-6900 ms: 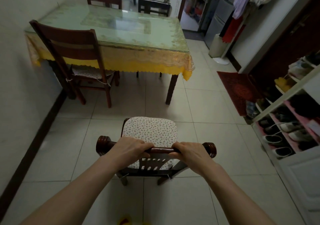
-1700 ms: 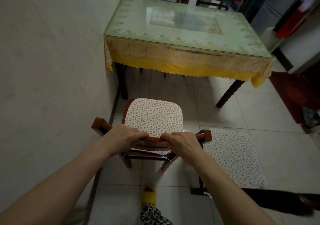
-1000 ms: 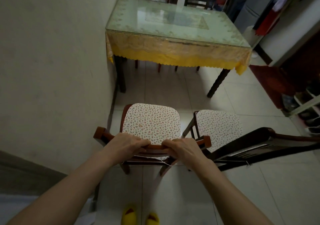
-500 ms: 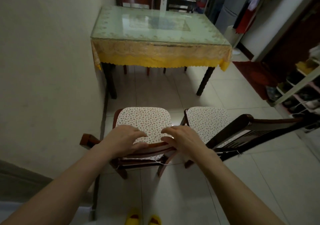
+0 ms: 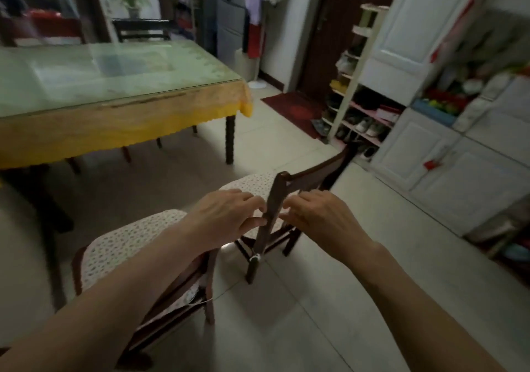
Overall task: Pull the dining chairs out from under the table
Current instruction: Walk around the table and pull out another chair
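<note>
Shoe rack (image 5: 355, 105) (shoes (image 5: 368, 126) inside)

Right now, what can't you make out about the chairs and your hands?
- Left hand and right hand: motion blur hides whether they grip the chair back.
- Far chairs: seats hidden behind the table.
- Near chair: back covered by the left arm.
</note>
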